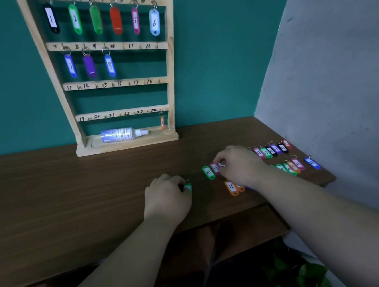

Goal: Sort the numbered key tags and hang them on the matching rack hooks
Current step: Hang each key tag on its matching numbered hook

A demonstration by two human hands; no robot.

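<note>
A wooden key rack stands against the teal wall with numbered hooks. Tags 1 to 6 hang on its top row, tags 7 to 9 on the second, and an orange tag at hook 24. My left hand curls around a green tag on the table. My right hand pinches the ring end of a pink tag marked 11, which lies beside a green tag marked 10. An orange tag lies just below my right wrist.
Several more coloured tags lie in two rows at the table's right end, near its edge. A spray bottle lies in the rack's base tray. A grey wall closes the right side. A green plant sits below the table.
</note>
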